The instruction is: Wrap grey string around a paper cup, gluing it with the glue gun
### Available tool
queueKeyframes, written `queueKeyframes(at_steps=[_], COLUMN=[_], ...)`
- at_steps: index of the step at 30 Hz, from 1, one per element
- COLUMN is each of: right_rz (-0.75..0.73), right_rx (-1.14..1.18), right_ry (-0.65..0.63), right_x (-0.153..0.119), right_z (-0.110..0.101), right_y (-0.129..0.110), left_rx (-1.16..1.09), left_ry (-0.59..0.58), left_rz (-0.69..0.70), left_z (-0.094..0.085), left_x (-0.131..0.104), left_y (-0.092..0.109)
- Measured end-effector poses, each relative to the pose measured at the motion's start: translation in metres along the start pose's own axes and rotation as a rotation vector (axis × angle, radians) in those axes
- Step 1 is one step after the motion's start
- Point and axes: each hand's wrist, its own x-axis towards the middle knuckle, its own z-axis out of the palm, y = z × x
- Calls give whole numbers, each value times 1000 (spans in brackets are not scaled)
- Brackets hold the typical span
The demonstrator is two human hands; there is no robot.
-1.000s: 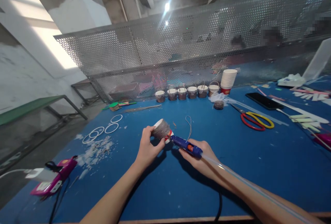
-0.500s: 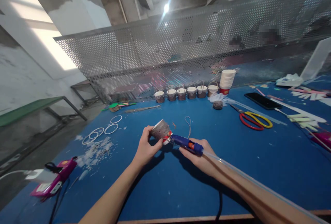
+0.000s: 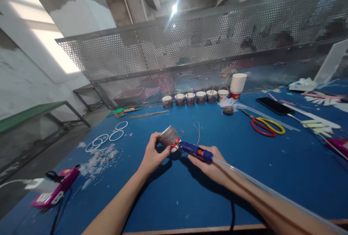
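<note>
Tilted on its side above the blue table (image 3: 168, 184), a small paper cup (image 3: 169, 137) is partly covered in grey-brown cord, with a red and white part bare near its base. My left hand (image 3: 154, 152) grips this cup between thumb and fingers. A blue glue gun (image 3: 196, 151) lies in my right hand (image 3: 209, 164), its tip at the cup's red and white part. From the gun's rear a long clear glue stick (image 3: 252, 180) runs back over my right forearm. A loop of thin cord (image 3: 198, 130) lies behind the gun.
Several wrapped cups (image 3: 190, 99) line the back beside stacked paper cups (image 3: 238, 84). Scissors (image 3: 268, 126) and a phone (image 3: 274, 105) lie right. White rings (image 3: 116, 135), scraps and a pink power strip (image 3: 57, 189) are left. A perforated metal screen (image 3: 152, 61) stands behind.
The view has shifted very slightly. Both hands keep nearly the same pose, with the cup and the glue gun still held together.
</note>
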Motion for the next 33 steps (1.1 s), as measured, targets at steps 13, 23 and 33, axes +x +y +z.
queueKeyframes(at_steps=[13,23,33], right_rz=[49,134,9], right_rx=[89,125,-112], right_ry=[-5,8,-45], right_x=[1,5,-4], right_z=[-1,-5,4], right_y=[-2,-1,-8], left_rx=[60,67,109], left_ry=[-4,-14,-19], left_rz=[19,37,27], left_z=[0,0,3], left_x=[0,0,0], left_y=[-2,-1,1])
